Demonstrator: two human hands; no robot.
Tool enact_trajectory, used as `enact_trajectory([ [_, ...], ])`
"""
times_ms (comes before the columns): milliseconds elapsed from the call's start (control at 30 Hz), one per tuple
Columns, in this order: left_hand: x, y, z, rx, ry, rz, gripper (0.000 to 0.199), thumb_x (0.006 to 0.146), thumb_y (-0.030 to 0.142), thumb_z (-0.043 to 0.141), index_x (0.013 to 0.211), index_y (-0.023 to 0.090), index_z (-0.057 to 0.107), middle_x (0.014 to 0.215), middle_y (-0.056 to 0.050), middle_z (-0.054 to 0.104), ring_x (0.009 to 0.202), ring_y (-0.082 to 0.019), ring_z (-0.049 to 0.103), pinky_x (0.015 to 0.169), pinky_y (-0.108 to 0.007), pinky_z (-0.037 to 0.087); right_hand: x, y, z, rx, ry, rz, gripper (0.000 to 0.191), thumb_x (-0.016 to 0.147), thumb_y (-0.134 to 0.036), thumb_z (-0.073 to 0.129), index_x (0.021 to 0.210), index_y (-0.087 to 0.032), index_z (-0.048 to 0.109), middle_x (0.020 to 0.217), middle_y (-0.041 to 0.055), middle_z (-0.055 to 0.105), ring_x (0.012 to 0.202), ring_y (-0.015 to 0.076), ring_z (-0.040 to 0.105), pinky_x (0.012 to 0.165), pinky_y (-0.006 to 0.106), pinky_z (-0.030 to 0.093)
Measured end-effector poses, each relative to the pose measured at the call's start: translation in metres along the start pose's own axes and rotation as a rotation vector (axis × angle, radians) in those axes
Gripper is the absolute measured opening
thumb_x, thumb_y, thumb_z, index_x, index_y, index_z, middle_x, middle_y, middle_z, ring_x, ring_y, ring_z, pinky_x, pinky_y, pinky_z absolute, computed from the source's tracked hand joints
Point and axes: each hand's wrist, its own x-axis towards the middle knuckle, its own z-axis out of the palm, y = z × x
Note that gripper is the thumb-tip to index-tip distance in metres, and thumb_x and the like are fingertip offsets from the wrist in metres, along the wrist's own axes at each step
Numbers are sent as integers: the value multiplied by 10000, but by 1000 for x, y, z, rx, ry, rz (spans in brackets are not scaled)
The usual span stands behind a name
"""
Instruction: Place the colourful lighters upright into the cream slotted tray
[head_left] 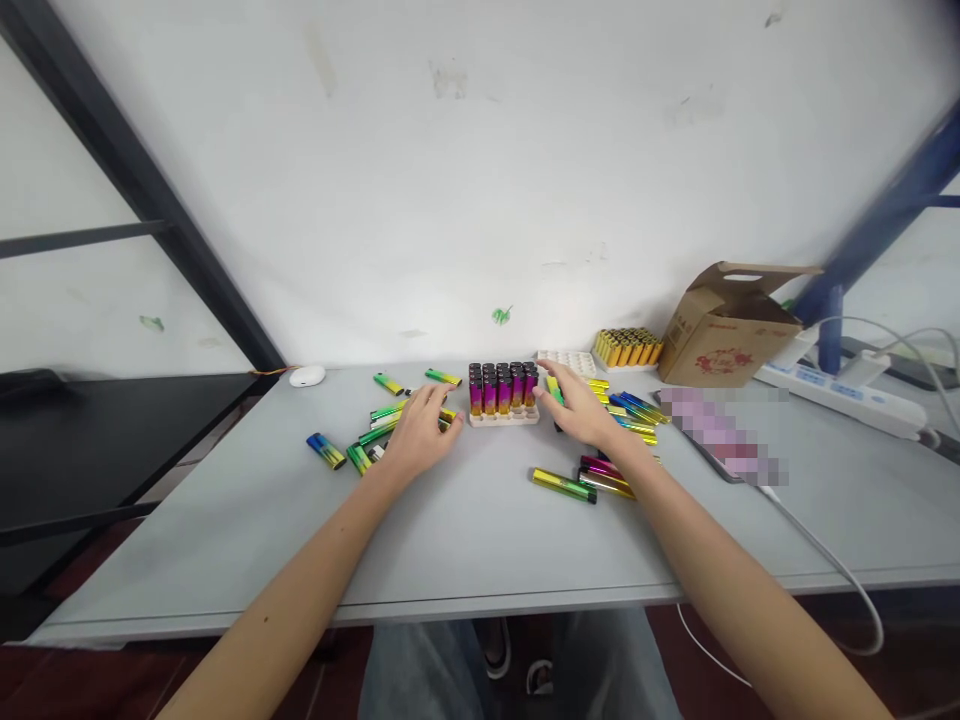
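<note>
Purple-and-orange lighters (504,390) with black tops stand upright in rows in a white holed tray (504,421) in the middle of the table. To the left of it my left hand (427,425) is low over scattered green-and-yellow lighters (384,412), its fingers stretched and thumb apart. My right hand (581,408) is beside the tray's right end, thumb and forefinger spread near the last lighters; I cannot tell whether they touch. Parts of the loose lighters under both hands are hidden.
Loose lighters (564,486) lie around my right forearm. Behind are an unfilled holed tray (566,362), a tray of yellow lighters (628,350) and an open cardboard box (724,335). Farther right are a phone (712,435) on a cable and a power strip (847,400). A white earbud case (307,376) sits back left.
</note>
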Motion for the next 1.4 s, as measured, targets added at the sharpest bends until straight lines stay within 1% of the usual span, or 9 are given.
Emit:
enact_trajectory([
  [300,0,-30,-12,118,-157,-104,607,819,538,548,1312,191,472,1234,-136,562,1201,-344,475,1005,-496,370,-1,7,3,-90,-63,49,598,917,-482,423,1407,-140,395,1412,176,491,1307,293,457,1081,461,364],
  [400,-1,-31,-14,129,-209,-113,682,807,614,526,1322,172,468,1264,-152,556,1212,-353,466,1006,-505,362,1,8,-1,-52,5,88,582,922,-490,408,1382,-134,427,1399,181,505,1296,293,468,1080,463,361],
  [500,-2,-27,-12,128,-223,-84,645,808,613,528,1289,185,500,1257,-145,568,1217,-352,463,1004,-501,364,7,13,-12,80,134,158,528,940,-497,362,1320,-154,490,1338,162,563,1234,269,527,1035,445,406],
  [600,-2,-23,-8,142,-226,-52,577,816,573,539,1254,196,530,1244,-133,580,1222,-345,465,1025,-504,350,13,27,-24,228,226,199,498,945,-500,335,1233,-156,551,1186,143,649,1119,244,601,975,430,450],
  [700,-2,-21,-5,153,-227,-45,539,814,547,551,1227,200,552,1233,-128,588,1214,-340,479,1035,-514,344,11,42,-33,284,246,187,461,917,-499,401,1138,-148,601,1024,119,697,986,230,650,917,415,483],
  [833,-2,-21,-4,145,-195,-32,495,800,533,572,1176,213,586,1196,-119,610,1191,-342,500,1031,-528,351,1,48,-41,230,167,192,366,894,-445,467,1022,-156,651,949,93,721,941,232,670,890,401,494],
  [1100,-2,-21,-3,145,-184,-17,444,791,509,585,1128,222,614,1176,-117,626,1158,-352,523,1004,-531,375,-6,27,-47,9,-27,139,269,876,-328,492,953,-190,710,1050,69,731,990,243,658,866,374,504],
  [1267,-3,-21,-3,138,-187,-21,428,820,508,558,1132,219,605,1181,-115,619,1186,-341,505,1021,-522,362,-8,24,-45,-13,-52,78,244,855,-306,517,932,-190,717,1009,67,726,957,240,654,892,389,498],
  [1400,-2,-21,-4,137,-180,-28,424,844,513,535,1128,206,606,1171,-118,615,1187,-329,505,1018,-510,373,-17,17,-55,-64,-122,-37,219,828,-333,579,917,-214,740,1216,85,638,1153,273,574,1009,452,436],
])
